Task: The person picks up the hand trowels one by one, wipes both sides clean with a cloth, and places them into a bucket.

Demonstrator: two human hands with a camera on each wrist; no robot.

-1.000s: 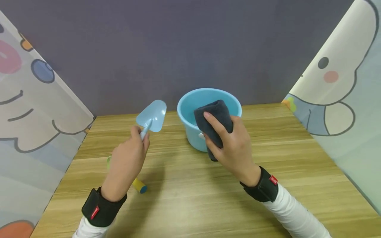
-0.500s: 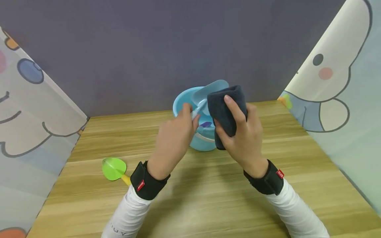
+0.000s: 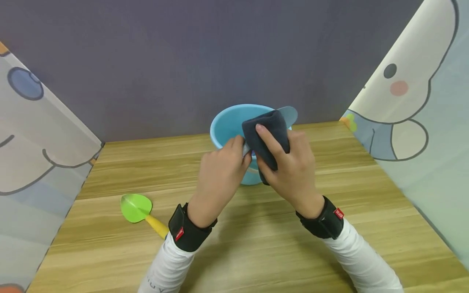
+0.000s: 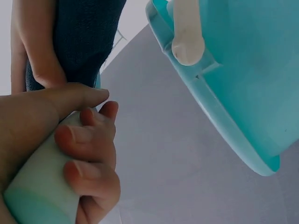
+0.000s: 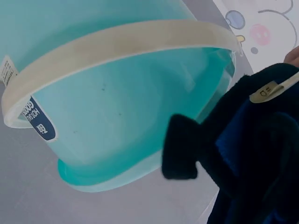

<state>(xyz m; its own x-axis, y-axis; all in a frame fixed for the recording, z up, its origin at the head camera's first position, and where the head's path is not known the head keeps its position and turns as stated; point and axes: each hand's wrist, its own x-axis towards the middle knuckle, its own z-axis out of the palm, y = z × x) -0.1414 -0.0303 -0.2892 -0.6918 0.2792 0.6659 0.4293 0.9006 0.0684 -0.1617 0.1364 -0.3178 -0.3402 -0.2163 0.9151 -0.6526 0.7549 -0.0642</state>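
My left hand (image 3: 234, 152) grips the pale handle (image 4: 42, 186) of a light blue toy shovel; its blade tip (image 3: 288, 114) sticks out over the rim of a light blue bucket (image 3: 229, 124). My right hand (image 3: 282, 156) holds a folded dark grey cloth (image 3: 266, 132) against the blade and covers most of it. Both hands meet just in front of the bucket. In the right wrist view the cloth (image 5: 252, 154) hangs beside the bucket wall (image 5: 117, 102) and its white carrying handle (image 5: 117, 44).
A green toy shovel (image 3: 134, 206) with a yellow handle lies on the wooden table (image 3: 256, 244) to the left of my left forearm. A dark wall stands behind the bucket, and cartoon-printed panels (image 3: 421, 101) close in both sides.
My left hand carried the blue shovel from the left to over the bucket. The cloth in my right hand met the blade and now lies lower over it.
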